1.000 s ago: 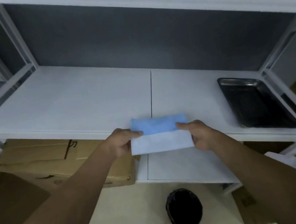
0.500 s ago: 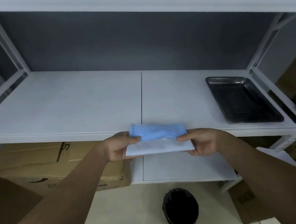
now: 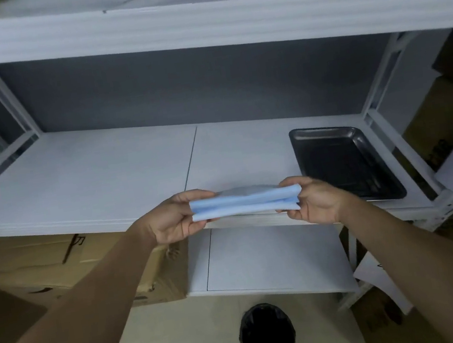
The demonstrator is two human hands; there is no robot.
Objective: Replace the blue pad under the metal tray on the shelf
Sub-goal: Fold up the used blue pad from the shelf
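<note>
A folded blue pad is held flat and edge-on between both hands, just above the front edge of the white shelf. My left hand pinches its left end and my right hand pinches its right end. The dark metal tray lies directly on the shelf at the right end, to the right of my right hand, with nothing visible under it.
An upper shelf overhangs the work space. White uprights frame both ends. Cardboard boxes sit under the shelf at left. A lower white board and a black bin on the floor are below.
The pad has been folded further, from a flat sheet facing me into a thin edge-on bundle. Both hands rose a little toward the shelf edge.
</note>
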